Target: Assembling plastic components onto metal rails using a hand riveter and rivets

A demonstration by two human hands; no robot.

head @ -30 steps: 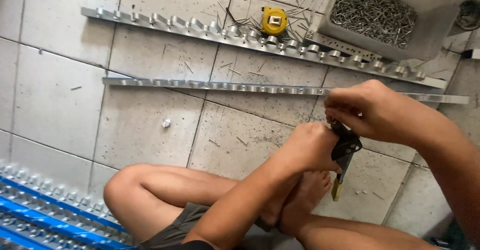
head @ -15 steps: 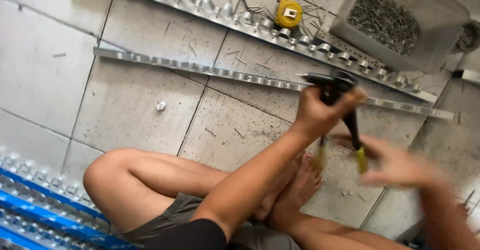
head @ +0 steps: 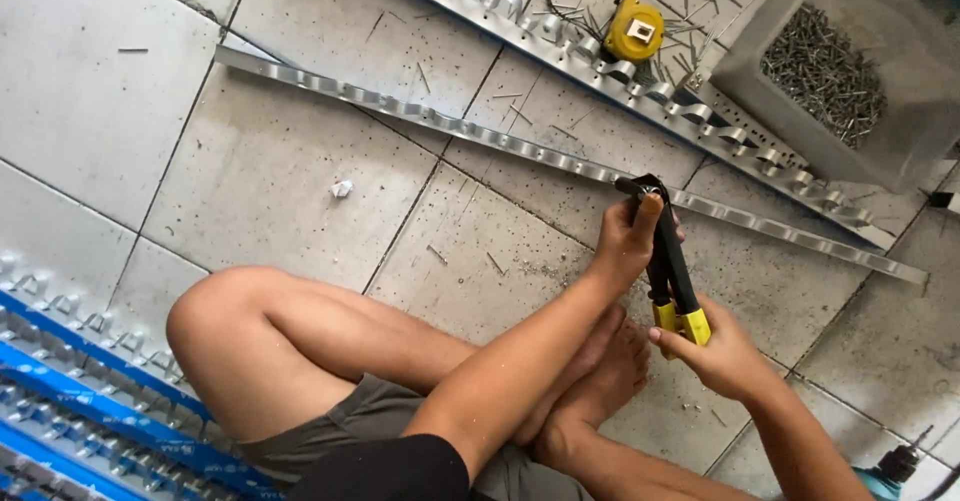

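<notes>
- Sitting cross-legged on the tiled floor, a person works a hand riveter with black body and yellow-tipped handles.
- Seen from the head camera, the left hand is wrapped around the upper part of the riveter, thumb up along its head, fingers closed on it.
- The right hand is closed on the yellow ends of the handles, lower down and nearer the person's bare feet.
- The riveter's nose sits at the nearer metal strip, a long notched rail lying aslant across the tiles; I cannot tell whether it touches.
- A second, wider metal rail lies beyond it, roughly parallel.
- A yellow tape measure rests on that farther rail.
- A grey box of rivets stands at the upper right, just beyond the rail.
- Loose rivet stems lie scattered over the floor around the tape measure.
- Blue-edged metal rails are stacked at the lower left, beside the person's knee.
</notes>
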